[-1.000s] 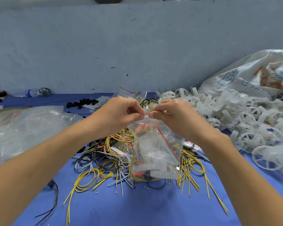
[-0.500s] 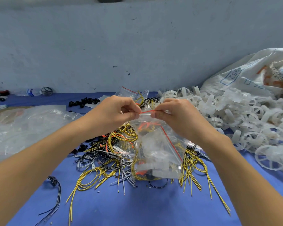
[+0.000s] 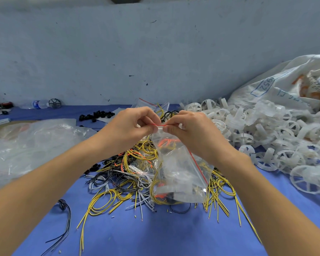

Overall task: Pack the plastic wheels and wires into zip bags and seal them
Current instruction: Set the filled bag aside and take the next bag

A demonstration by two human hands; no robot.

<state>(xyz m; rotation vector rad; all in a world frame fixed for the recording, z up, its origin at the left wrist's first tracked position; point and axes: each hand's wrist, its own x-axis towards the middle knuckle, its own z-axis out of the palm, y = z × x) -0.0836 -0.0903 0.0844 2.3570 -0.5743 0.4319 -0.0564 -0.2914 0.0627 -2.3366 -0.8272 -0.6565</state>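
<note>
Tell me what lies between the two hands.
In the head view, a short stretch of the red seal strip of the zip bag spans the gap between the left hand and the right hand, both pinching its top edge.

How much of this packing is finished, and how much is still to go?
Done: the zip bag looks filled already. In hand: the left hand and right hand pinch its red zip strip to seal it. Left: a big heap of plastic wheels and loose wires lies unpacked on the table, so most remains.
</note>
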